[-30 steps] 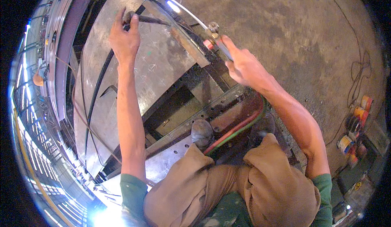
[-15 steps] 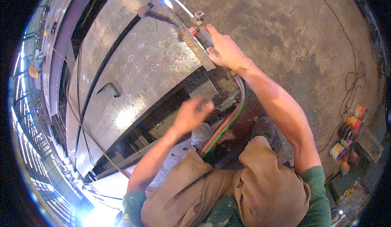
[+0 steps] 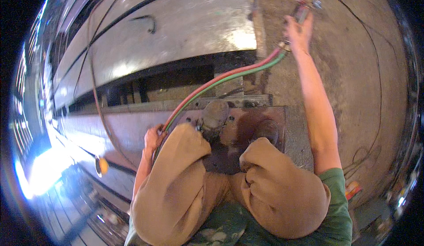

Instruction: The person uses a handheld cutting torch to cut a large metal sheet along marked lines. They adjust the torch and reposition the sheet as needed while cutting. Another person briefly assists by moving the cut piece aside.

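Note:
My right hand (image 3: 301,37) is stretched far forward, its fingers closed around the handle of a gas cutting torch (image 3: 302,14). The torch is beyond the plate's right edge, over the floor; its front end runs out of view at the top. From its rear fitting, paired red and green hoses (image 3: 225,73) curve back to the left. My left hand (image 3: 153,137), beside my left knee, is closed around these hoses. Beyond the hoses lies a large steel plate (image 3: 194,27), apart from both hands.
A bent dark strip (image 3: 152,24) lies on the plate, and a thin brown cable (image 3: 94,85) hangs across the left side. Under my boots is a reddish-brown steel plate (image 3: 238,153). Black cables (image 3: 377,69) trail over the floor at right. Bright glare fills the lower left.
My right hand has carried the torch away from the plate's edge, to the right. My left hand has come back from midair and taken hold of the hoses. The view has turned.

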`<state>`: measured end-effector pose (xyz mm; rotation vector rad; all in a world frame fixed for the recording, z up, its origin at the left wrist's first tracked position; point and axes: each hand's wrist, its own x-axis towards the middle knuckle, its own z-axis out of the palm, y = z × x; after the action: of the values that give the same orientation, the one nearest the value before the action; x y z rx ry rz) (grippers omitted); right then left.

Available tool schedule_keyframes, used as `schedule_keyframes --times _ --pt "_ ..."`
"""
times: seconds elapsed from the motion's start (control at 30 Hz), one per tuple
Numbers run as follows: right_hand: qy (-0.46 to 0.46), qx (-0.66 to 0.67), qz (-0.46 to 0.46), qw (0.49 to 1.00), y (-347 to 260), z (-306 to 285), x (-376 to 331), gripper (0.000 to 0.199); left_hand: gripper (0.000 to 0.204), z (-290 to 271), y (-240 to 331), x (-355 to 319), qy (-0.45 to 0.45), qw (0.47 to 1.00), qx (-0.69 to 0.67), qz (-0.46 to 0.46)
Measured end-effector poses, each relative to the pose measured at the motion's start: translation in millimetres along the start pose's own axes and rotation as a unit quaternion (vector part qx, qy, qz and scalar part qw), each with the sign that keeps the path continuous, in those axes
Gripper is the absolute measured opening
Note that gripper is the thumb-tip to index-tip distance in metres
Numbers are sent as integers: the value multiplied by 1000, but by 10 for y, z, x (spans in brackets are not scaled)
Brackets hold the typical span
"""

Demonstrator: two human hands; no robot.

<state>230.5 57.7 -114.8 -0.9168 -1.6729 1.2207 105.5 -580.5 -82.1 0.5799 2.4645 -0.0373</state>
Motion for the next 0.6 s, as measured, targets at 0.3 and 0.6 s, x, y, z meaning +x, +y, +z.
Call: schedule_keyframes --times 0.3,0.6 --pt "-42 -17 40 998 103 -675 -363 70 30 794 137 -319 31 997 -42 -57" --pt "-138 -107 10 985 -8 -972 -868 64 28 1414 62 -1934 29 964 -198 -173"
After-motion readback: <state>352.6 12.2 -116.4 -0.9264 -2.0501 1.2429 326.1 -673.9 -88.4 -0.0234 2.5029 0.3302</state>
